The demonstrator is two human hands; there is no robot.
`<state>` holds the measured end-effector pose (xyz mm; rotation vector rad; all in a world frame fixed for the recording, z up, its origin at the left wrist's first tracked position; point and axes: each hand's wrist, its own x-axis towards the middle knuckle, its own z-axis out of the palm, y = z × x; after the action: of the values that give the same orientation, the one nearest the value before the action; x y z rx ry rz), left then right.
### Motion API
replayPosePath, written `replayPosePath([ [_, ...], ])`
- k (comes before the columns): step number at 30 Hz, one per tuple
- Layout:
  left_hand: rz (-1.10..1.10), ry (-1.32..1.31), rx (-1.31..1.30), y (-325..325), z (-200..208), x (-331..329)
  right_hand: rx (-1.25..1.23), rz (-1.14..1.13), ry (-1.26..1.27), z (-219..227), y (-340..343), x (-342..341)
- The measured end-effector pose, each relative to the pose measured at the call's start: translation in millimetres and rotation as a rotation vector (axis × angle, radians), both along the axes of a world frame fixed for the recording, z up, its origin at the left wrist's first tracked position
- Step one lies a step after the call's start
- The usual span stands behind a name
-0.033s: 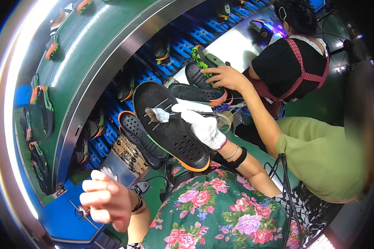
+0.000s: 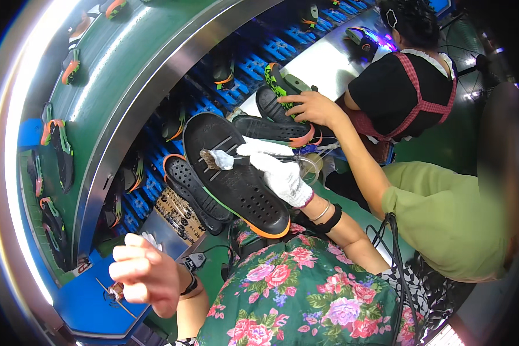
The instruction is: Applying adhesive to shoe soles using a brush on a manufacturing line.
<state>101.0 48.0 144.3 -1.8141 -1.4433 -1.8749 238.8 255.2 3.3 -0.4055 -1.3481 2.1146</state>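
My right hand (image 2: pixel 279 176), in a white knitted glove, is closed around the dark handle of a brush (image 2: pixel 209 159). A whitish wrap covers the brush's neck, and its brown bristles lie over the inner face of a large black shoe sole (image 2: pixel 233 173) with a holed heel and green-orange rim. A second black sole (image 2: pixel 193 187) with an orange rim lies beside it, partly hidden. To the lower left, my bare left hand (image 2: pixel 144 274) is raised with its fingers curled in. Nothing shows in its grip, and it is apart from the soles.
A co-worker's hand (image 2: pixel 311 106) touches a green-and-black patterned shoe (image 2: pixel 279 81) near another dark sole (image 2: pixel 274 130). Behind the soles runs a conveyor with blue racks (image 2: pixel 259 66). A curved green belt (image 2: pixel 106 75) carries shoes at left. A blue table (image 2: pixel 92 311) stands below it.
My left hand has shifted very slightly, its fingers a little more bent. The brush, the soles and my right hand keep nearly the same place.
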Motion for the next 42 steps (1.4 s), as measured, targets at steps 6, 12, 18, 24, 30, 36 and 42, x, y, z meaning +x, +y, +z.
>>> replayPosePath([
  [6,0.062,-0.311,0.029,-2,-33,-23,0.029,-0.032,0.073,-2,-1,-3],
  [12,-0.126,-0.59,0.064,4,-24,-28,0.022,-0.034,0.049,1,3,-1],
  [18,-0.068,-1.219,0.151,37,-81,-72,0.041,-0.094,0.009,15,6,6],
  [24,-0.148,-1.821,-0.353,32,-307,-88,-0.175,0.004,0.118,22,2,6],
  [30,-0.065,-1.702,-0.529,131,-334,-72,-0.166,-0.004,-0.029,32,2,10],
  [36,0.103,-1.523,-0.698,150,-344,-50,-0.143,-0.061,0.038,20,4,13],
  [42,0.34,-1.32,-0.814,177,-349,-31,0.089,-0.088,0.014,13,4,8],
])
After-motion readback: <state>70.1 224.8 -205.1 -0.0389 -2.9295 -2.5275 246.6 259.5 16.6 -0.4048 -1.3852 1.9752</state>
